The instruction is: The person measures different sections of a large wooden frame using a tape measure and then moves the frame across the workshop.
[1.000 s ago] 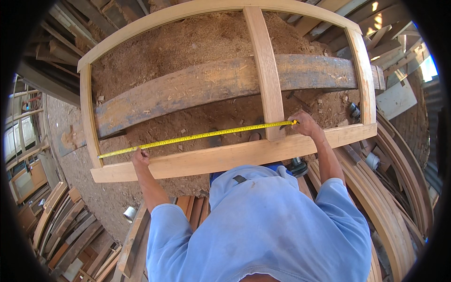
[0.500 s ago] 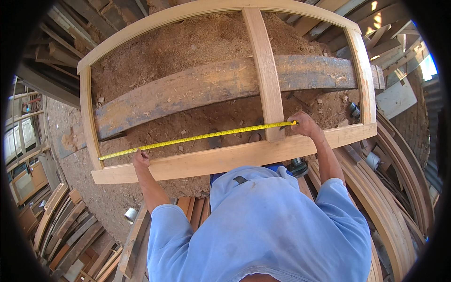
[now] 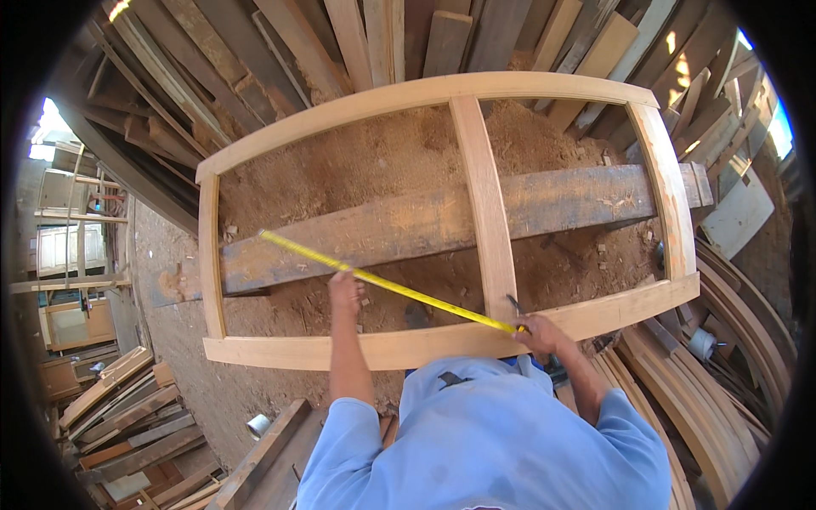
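A yellow tape measure [image 3: 408, 294] runs slantwise across the opening of a pale wooden frame [image 3: 280, 350], its free end lying over a dark thick beam [image 3: 382, 225]. My left hand [image 3: 346, 295] is closed at the blade partway along, thumb and finger against it. At the other end my right hand [image 3: 541, 334] grips the tape measure beside the foot of the frame's upright bar [image 3: 484, 195]. A thin dark stick-like thing [image 3: 513, 302] pokes out of that hand; its kind is unclear. The tape's case is mostly hidden by my fingers.
The frame rests across the beam above sawdust-covered ground [image 3: 374, 153]. Boards [image 3: 293, 38] lean along the far side. Curved timbers [image 3: 680, 382] are stacked at right, and a lumber pile [image 3: 136, 425] lies at left. A white can [image 3: 257, 425] stands near a plank [image 3: 263, 450].
The tape's free end has come off the frame's left side and swung away over the beam. My left hand has shifted right along the frame. The view has tilted, showing more leaning boards.
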`<action>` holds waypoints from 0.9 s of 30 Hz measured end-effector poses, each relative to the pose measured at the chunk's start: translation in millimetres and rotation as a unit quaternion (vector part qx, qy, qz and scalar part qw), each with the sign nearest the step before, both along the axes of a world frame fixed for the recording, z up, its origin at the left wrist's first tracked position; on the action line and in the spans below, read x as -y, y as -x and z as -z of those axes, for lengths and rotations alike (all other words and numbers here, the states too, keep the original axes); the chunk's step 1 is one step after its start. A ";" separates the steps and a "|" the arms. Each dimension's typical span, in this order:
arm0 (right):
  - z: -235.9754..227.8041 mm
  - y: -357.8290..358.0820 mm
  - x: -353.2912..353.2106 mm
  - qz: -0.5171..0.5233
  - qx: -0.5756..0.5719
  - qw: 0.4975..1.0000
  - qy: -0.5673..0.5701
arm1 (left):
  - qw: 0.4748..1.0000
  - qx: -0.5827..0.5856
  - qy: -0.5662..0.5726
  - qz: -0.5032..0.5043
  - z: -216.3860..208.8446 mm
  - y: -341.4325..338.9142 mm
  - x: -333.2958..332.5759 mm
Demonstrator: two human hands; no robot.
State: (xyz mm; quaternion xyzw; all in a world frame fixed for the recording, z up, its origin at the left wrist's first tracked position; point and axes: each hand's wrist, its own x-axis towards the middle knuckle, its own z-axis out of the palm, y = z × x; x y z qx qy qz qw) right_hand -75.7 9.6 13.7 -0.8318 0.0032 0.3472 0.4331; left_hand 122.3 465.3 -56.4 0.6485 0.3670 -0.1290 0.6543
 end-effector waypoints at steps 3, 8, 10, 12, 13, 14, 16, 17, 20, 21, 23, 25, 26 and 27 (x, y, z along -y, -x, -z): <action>-24.6 16.3 -20.7 0.083 -0.015 0.996 -0.032 | 0.996 0.024 0.005 0.089 15.3 -26.3 74.5; -12.0 62.5 -48.8 0.222 -0.007 0.974 -0.054 | 0.951 0.051 -0.020 0.303 18.8 -68.0 172.9; -6.9 93.1 -64.7 0.324 -0.010 0.944 -0.054 | 0.928 0.040 -0.053 0.367 15.1 -77.8 205.9; -3.2 121.5 -81.4 0.397 -0.018 0.916 -0.042 | 0.910 0.035 -0.072 0.407 15.6 -86.2 229.4; -4.9 136.5 -90.8 0.422 -0.027 0.906 -0.031 | 0.905 0.030 -0.076 0.418 17.9 -88.7 236.6; -4.9 148.5 -99.5 0.445 -0.037 0.895 -0.020 | 0.900 0.026 -0.081 0.427 20.1 -92.2 242.2; -5.1 165.2 -119.9 0.478 -0.015 0.878 -0.009 | 0.895 0.028 -0.083 0.437 25.5 -97.7 250.9; -3.6 172.9 -129.2 0.493 -0.005 0.870 -0.004 | 0.893 0.029 -0.085 0.440 28.2 -100.2 253.2; 8.6 178.5 -148.4 0.501 -0.024 0.865 0.013 | 0.889 0.026 -0.092 0.447 35.8 -104.1 263.8; 9.1 175.5 -153.1 0.500 -0.033 0.865 0.016 | 0.889 0.036 -0.084 0.448 40.4 -106.4 264.8; 12.5 167.8 -163.3 0.511 -0.012 0.859 0.020 | 0.890 0.055 -0.067 0.448 49.3 -113.9 262.8; 8.2 155.6 -168.2 0.520 -0.011 0.854 0.020 | 0.893 0.061 -0.047 0.444 63.9 -123.2 260.8; 2.5 148.6 -169.7 0.527 -0.021 0.850 0.016 | 0.895 0.064 -0.038 0.440 70.2 -126.9 260.2; -0.8 144.7 -171.2 0.536 -0.031 0.843 0.012 | 0.895 0.062 -0.033 0.441 70.8 -128.5 262.8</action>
